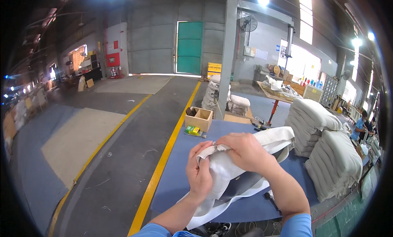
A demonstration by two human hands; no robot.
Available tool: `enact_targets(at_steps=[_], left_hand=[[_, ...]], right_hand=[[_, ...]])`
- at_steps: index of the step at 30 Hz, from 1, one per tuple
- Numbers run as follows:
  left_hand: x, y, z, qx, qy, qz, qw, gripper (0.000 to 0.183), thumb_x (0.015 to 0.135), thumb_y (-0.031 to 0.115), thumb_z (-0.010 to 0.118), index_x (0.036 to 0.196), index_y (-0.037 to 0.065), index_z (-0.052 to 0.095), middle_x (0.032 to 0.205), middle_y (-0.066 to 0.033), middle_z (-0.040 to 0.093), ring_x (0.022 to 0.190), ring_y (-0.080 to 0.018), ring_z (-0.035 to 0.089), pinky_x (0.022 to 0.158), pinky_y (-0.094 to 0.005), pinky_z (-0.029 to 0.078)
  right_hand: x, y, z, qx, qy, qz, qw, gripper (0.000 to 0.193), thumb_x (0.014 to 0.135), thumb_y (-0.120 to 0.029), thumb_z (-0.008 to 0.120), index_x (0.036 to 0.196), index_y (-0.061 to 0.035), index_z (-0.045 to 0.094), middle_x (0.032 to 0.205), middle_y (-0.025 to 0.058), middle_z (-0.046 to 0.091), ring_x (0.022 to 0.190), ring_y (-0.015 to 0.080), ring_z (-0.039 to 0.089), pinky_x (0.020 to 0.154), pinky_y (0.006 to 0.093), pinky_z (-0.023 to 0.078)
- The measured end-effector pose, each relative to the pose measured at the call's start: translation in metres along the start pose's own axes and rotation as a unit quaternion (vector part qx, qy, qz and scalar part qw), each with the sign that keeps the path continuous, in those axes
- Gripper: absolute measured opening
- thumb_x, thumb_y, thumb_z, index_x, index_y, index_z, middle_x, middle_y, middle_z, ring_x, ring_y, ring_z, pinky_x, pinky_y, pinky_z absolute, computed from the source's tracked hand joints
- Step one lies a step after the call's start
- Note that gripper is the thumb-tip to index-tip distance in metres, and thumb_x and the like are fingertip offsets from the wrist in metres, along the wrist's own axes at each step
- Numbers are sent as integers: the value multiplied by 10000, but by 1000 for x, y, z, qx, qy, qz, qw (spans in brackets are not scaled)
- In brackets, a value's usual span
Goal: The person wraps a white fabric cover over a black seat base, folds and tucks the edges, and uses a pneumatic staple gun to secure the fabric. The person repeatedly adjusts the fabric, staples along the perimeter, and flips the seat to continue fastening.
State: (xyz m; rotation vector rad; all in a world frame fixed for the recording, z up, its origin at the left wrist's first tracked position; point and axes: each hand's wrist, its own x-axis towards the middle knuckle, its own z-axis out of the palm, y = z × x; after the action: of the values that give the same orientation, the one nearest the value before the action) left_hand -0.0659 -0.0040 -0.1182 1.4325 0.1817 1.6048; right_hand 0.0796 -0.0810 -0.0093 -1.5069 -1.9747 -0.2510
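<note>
Off-white fabric cover (221, 168), lower ctr of frame on blue desk (175, 177); L hand (199, 171) grip pinches its folded edge, R hand (247, 151) pinches just beside, prob. to steady the fold. Wooden box (195, 122) & pale stacks (333, 165) nearby, prob. for easy reach.

An overhead lamp (263, 0) glares — the edges bend, darkening

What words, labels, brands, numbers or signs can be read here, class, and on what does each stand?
None can be read clearly.
Green-and-yellow box: print too small.
Wall papers: too small.
Blue wall sign: too small.
Red cabinet: any marking too blurred.
White fabric: no lettering visible.
</note>
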Motion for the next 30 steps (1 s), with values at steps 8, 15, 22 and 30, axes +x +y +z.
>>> enact_targets(at_steps=[8, 15, 22, 30], left_hand=[[2, -27, -1, -264, 106, -199, 938, 321, 1158, 228, 501, 1266, -25, 665, 1233, -114, 709, 1123, -210, 676, 1009, -370, 530], [26, -34, -5, -396, 123, -339, 844, 342, 1159, 281, 516, 1342, 14, 628, 1270, -123, 704, 1157, -250, 692, 1029, -421, 553], [42, -34, -17, -373, 55, -380, 845, 343, 1107, 252, 622, 1362, 23, 620, 1289, -119, 700, 1168, -252, 697, 1013, -430, 574], [47, -25, -22, -332, 26, -372, 867, 328, 1026, 153, 727, 1313, 12, 654, 1223, -106, 726, 1071, -216, 730, 927, -390, 609]], right_hand=[[41, 10, 17, 77, -47, 119, 989, 173, 972, -109, 674, 1090, -3, 743, 931, 191, 755, 919, 360, 729, 823, 425, 552], [45, 19, 27, 121, -38, 154, 980, 177, 1010, -142, 682, 1099, 3, 731, 946, 173, 759, 880, 286, 711, 833, 390, 548], [52, 26, 40, 113, -16, 157, 981, 171, 1001, -127, 682, 1096, 6, 731, 931, 183, 757, 853, 293, 708, 819, 384, 548], [55, 22, 48, 118, -3, 153, 981, 173, 984, -121, 693, 1090, 6, 741, 944, 205, 759, 858, 310, 722, 811, 390, 549]])
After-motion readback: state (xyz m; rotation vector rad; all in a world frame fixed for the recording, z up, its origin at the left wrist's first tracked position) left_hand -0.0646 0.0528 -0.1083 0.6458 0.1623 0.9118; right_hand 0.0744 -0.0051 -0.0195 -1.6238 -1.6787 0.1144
